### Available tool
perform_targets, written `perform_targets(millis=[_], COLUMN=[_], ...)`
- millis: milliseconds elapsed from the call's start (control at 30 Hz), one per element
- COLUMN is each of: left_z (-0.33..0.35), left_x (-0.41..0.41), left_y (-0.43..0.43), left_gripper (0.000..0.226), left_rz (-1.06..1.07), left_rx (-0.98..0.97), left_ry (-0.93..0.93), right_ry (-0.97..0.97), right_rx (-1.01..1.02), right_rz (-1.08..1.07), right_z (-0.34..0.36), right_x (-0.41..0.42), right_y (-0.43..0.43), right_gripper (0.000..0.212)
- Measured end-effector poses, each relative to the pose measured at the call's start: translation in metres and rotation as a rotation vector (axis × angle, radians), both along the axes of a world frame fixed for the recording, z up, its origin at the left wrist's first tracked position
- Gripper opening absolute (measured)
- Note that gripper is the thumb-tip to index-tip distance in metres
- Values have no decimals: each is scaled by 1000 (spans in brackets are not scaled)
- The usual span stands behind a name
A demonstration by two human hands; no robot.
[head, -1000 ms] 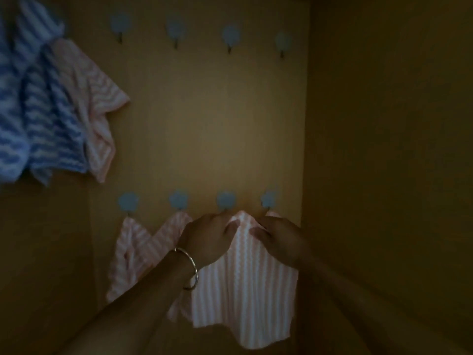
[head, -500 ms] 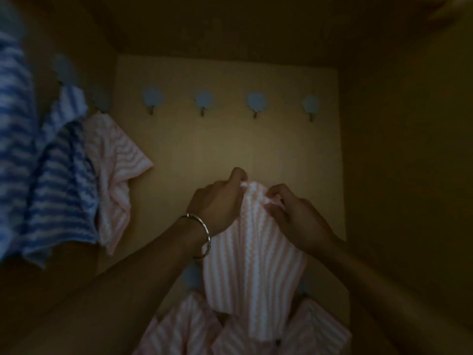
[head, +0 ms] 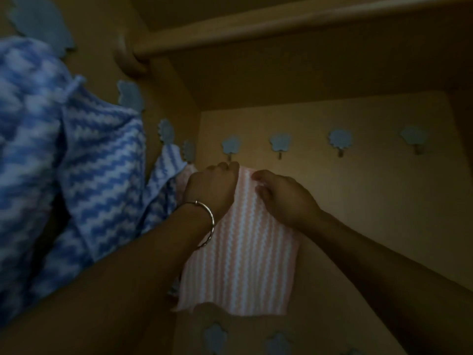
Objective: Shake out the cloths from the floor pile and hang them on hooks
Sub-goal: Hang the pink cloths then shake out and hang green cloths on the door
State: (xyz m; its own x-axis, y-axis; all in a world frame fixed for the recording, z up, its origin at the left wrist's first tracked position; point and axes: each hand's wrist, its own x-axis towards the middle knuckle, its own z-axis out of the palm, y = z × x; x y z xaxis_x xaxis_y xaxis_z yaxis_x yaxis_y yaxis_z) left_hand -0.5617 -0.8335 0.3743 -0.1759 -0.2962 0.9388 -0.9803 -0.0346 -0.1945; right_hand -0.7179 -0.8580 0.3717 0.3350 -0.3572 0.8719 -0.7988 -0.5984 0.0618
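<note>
Blue striped cloths (head: 102,175) hang on the left wall, crowding the corner just beside the left hand (head: 210,187), and a wooden rail (head: 256,24) runs overhead. Left hand and right hand (head: 284,198) both pinch the top edge of the pink striped cloth (head: 243,254), held flat against the back wall just below the leftmost hook (head: 231,147) of the upper row

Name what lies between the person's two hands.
The top edge of the pink striped cloth, held by the left hand and right hand; the head view shows it.
</note>
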Motion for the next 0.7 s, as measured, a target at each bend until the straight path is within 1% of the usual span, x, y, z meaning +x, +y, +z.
perform_targets(millis=[133, 233, 333, 433, 500, 567, 700], left_z=[13, 26, 37, 47, 52, 53, 48], left_x=[10, 13, 15, 21, 25, 24, 17], left_y=[-8, -15, -27, -41, -51, -57, -63], left_gripper=[44, 54, 60, 63, 64, 60, 56], left_rz=[62, 67, 30, -45, -100, -145, -176], left_rx=[0, 45, 100, 142, 181, 219, 197], left_ry=[3, 12, 24, 41, 63, 115, 168], right_ry=[16, -16, -62, -127, -138, -146, -214], right_rx=[-1, 28, 74, 127, 144, 151, 115], right_rz=[-21, -14, 20, 104, 129, 112, 117], right_z=[20, 33, 43, 50, 52, 50, 40], right_x=[25, 36, 44, 52, 57, 60, 58], right_y=[-11, -17, -21, -27, -33, -38, -45], right_gripper=[45, 51, 54, 58, 58, 58, 53])
